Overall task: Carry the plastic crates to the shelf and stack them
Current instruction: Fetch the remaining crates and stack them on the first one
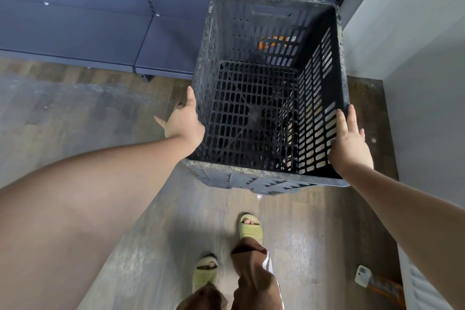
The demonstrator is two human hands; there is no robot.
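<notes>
While the black plastic crate (269, 98) stands before the blue shelf (100, 33), both hands, left (183, 121) and right (351, 143), flank it with fingers spread.

The crate (266, 98) in front of you was dark, almost black plastic, a deep open-topped box with slotted walls and a grid floor. Its rim looked scuffed and rough, flecked with grey. A handle slot was cut into the far wall near the top. It sat upright, its far end over the low blue shelf (83, 33) and its near end out over the wooden floor. Through the slotted bottom you could make out more dark lattice underneath, as of another crate below, and a patch of orange showed through the far wall.
</notes>
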